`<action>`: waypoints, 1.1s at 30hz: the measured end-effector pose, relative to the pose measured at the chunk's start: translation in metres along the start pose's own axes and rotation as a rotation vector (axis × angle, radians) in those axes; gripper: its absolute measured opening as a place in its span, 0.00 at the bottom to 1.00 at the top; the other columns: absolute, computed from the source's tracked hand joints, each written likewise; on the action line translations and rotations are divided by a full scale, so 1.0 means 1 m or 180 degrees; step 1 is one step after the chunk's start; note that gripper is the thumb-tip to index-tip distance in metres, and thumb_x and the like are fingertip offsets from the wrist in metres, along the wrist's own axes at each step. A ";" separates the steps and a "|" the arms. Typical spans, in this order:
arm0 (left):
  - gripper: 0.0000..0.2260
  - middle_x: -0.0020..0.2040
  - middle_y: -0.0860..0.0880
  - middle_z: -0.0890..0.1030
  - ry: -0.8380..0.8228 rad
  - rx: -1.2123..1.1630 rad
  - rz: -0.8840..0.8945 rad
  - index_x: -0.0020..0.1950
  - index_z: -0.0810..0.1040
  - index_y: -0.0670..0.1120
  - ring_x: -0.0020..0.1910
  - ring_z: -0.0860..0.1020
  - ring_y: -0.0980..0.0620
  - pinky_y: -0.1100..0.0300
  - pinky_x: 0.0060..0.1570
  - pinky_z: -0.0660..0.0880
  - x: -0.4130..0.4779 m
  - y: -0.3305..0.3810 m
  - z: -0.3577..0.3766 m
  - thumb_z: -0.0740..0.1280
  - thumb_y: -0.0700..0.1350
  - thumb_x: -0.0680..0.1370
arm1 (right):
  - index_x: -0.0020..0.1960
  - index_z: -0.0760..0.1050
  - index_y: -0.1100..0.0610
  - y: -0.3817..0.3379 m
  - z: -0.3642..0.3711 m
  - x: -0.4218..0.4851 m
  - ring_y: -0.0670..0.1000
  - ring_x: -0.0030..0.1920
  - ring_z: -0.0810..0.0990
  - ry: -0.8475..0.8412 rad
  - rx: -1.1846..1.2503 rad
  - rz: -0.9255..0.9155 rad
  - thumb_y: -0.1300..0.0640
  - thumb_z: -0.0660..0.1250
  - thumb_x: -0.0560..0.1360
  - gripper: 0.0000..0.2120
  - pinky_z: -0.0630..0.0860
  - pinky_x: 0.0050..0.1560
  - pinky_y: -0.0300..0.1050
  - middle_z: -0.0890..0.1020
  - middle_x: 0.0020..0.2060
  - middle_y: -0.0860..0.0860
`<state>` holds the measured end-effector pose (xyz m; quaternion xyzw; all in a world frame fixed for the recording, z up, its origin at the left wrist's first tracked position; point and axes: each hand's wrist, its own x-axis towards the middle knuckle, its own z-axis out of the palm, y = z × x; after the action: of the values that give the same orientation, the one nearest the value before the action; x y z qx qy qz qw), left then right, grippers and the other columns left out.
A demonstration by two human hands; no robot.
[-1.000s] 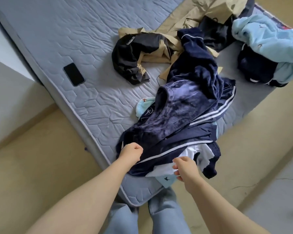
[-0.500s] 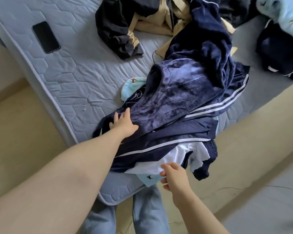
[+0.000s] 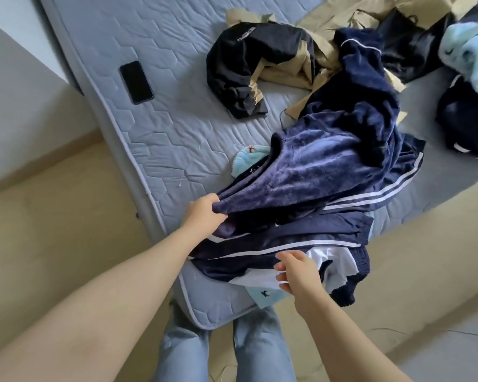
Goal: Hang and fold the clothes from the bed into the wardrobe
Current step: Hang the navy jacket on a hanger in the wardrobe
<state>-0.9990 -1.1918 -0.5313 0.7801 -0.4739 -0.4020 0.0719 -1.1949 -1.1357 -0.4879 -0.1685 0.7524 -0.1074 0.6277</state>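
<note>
Person seen from above: left hand [image 3: 204, 213] and right hand [image 3: 298, 274] bare, both forearms [image 3: 108, 312] bare up to the frame edge, legs in light-blue faded denim jeans [image 3: 260, 351] with soft creases, feet out of frame.

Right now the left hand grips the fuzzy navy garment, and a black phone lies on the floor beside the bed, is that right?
Not quite. In the head view the black phone lies on the mattress, not the floor. The left hand does grip the fuzzy navy garment.
</note>
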 end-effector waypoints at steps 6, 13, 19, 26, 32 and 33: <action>0.14 0.30 0.57 0.72 0.0127 -0.0178 0.0693 0.32 0.67 0.54 0.34 0.69 0.56 0.68 0.28 0.60 -0.036 0.014 -0.087 0.71 0.45 0.70 | 0.45 0.73 0.56 -0.044 0.045 -0.053 0.48 0.30 0.70 0.0018 0.0289 -0.0540 0.60 0.59 0.77 0.05 0.67 0.30 0.39 0.74 0.34 0.50; 0.08 0.37 0.50 0.79 -0.0341 -0.2294 0.0347 0.42 0.77 0.47 0.37 0.77 0.54 0.66 0.35 0.74 -0.079 -0.001 -0.176 0.68 0.34 0.73 | 0.63 0.68 0.51 -0.082 0.108 -0.109 0.42 0.45 0.74 -0.0464 0.0207 -0.1502 0.61 0.62 0.76 0.17 0.72 0.41 0.35 0.75 0.52 0.48; 0.11 0.41 0.44 0.83 -0.1446 -0.2727 0.0672 0.45 0.79 0.42 0.41 0.81 0.50 0.58 0.48 0.78 -0.108 -0.015 -0.241 0.58 0.36 0.70 | 0.62 0.68 0.43 -0.078 0.173 -0.148 0.49 0.55 0.76 -0.0176 -0.1343 -0.2367 0.50 0.70 0.62 0.30 0.73 0.57 0.49 0.79 0.52 0.45; 0.22 0.45 0.46 0.79 -0.0934 -0.1467 0.1094 0.53 0.79 0.41 0.41 0.77 0.56 0.73 0.41 0.71 -0.120 -0.001 -0.264 0.52 0.24 0.72 | 0.49 0.78 0.54 -0.099 0.170 -0.171 0.51 0.49 0.77 0.0351 -0.0276 -0.2767 0.61 0.61 0.75 0.09 0.71 0.48 0.44 0.80 0.49 0.50; 0.29 0.67 0.48 0.62 -0.0237 -0.0274 0.1795 0.70 0.64 0.51 0.60 0.67 0.52 0.67 0.55 0.66 -0.099 0.039 -0.232 0.62 0.29 0.72 | 0.32 0.78 0.53 -0.126 0.116 -0.206 0.50 0.33 0.76 -0.0279 0.1255 -0.2152 0.62 0.60 0.73 0.14 0.70 0.33 0.39 0.79 0.29 0.48; 0.33 0.70 0.48 0.59 -0.0206 -0.0060 0.1963 0.72 0.62 0.52 0.65 0.64 0.51 0.65 0.61 0.65 -0.095 0.042 -0.227 0.65 0.30 0.71 | 0.29 0.79 0.54 -0.130 0.109 -0.212 0.50 0.31 0.76 -0.0460 0.1450 -0.1975 0.60 0.62 0.70 0.13 0.69 0.31 0.39 0.79 0.27 0.48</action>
<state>-0.8912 -1.1996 -0.3056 0.5856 -0.6866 -0.3902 0.1827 -1.0402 -1.1673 -0.2674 -0.2514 0.5764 -0.4442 0.6382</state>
